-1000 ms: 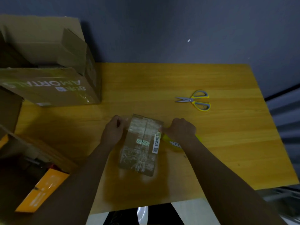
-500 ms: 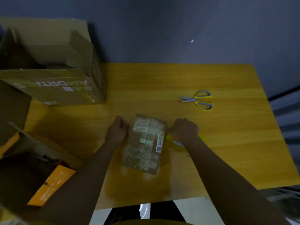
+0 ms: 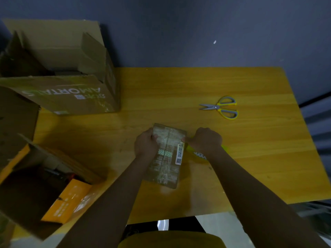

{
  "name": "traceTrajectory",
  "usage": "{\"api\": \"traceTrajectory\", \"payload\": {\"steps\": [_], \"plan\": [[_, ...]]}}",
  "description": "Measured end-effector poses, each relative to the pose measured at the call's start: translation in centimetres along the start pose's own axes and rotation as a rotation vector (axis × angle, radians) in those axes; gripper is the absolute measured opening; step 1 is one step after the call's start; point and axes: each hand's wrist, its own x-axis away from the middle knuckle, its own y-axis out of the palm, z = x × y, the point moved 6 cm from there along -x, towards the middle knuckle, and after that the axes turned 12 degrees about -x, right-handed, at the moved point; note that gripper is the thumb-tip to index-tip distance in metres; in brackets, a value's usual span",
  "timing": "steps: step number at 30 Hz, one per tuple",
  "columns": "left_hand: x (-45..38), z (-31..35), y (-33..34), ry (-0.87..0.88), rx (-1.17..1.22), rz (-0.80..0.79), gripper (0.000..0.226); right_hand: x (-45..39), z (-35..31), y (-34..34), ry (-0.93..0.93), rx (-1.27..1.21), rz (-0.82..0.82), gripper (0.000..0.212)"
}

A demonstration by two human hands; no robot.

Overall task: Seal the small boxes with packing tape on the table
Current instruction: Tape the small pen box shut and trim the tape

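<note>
Two hands flank small box [image 3: 165, 154] mid-bench [image 3: 250, 158]: your left hand [image 3: 146, 143] grips its left edge, right hand [image 3: 206, 140] pinches tape at right edge. Box's long axis runs toward you; both hands touch far end.

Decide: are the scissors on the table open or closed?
Closed: the scissors lie flat, blades together in one point, handles nearly touching.

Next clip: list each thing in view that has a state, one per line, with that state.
Small box: flaps shut, lying flat on the table, old tape across its top.
Left hand: grips the box's left edge.
Right hand: curled at the box's right edge over a yellow tape dispenser, mostly hidden.
Scissors: closed, lying untouched on the table.
Big carton: open, flaps up.
Carton at lower left: open, orange packs inside.
</note>
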Motion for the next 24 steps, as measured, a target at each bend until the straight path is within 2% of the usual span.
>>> {"api": "traceTrajectory", "payload": {"steps": [9,12,15,18,20,22,24], "plan": [[0.1,-0.2,1.3,-0.125,0.104,-0.239,0.049,0.1,-0.2,-0.1,-0.003,0.037,0.012,0.069],[-0.3,-0.1,1.4,-0.104,0.040,-0.350,0.059,0.3,-0.2,-0.1,-0.026,0.044,0.032,0.069],[-0.1,1.3,1.2,0.105,-0.183,-0.234,0.075,0.4,-0.3,-0.2,-0.025,0.052,0.028,0.069],[-0.2,2.9,2.3,0.300,-0.341,-0.109,0.061,0.2,-0.1,-0.1,-0.034,0.052,0.034,0.070],[-0.4,3.3,3.1,0.345,-0.414,-0.044,0.058,0.1,-0.1,-0.1,-0.047,0.031,0.046,0.070],[-0.6,3.1,3.6,0.335,-0.487,0.038,0.065,-0.1,0.0,0.0,-0.066,0.027,0.039,0.071],[-0.8,2.8,4.0,0.311,-0.532,0.053,0.062,-0.1,0.4,-0.1,-0.076,0.012,0.007,0.076]]}}
